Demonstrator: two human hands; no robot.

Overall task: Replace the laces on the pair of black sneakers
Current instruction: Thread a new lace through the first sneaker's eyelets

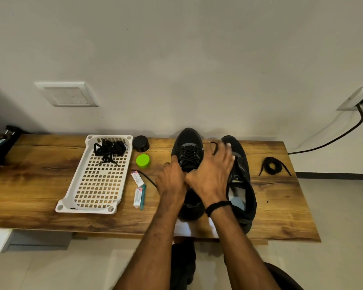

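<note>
Right of the white basket [71, 203], our left hand [172, 181] curls round the laced sneaker [189, 151] at its collar, right hand [214, 172] with fingers spread toward the second sneaker [242, 185] farther right; risk: loose lace [213, 143] at the fingertips snags, dragging that shoe askew.

The left sneaker [188, 151] stood upright on the table [40, 164]. It was black, with its toe pointing far and black lace crossed through its eyelets. Its near half was hidden. A loose lace end [145, 177] trailed from it to the left. Just right of it lay the right sneaker [242, 185], also black, tilted onto its side with its toe far and a pale insole showing in its opening. A coiled black lace [272, 165] lay farther right, apart from both sneakers. A tangle of black laces [109, 150] sat in the far end of the basket [86, 210] at left.
</note>
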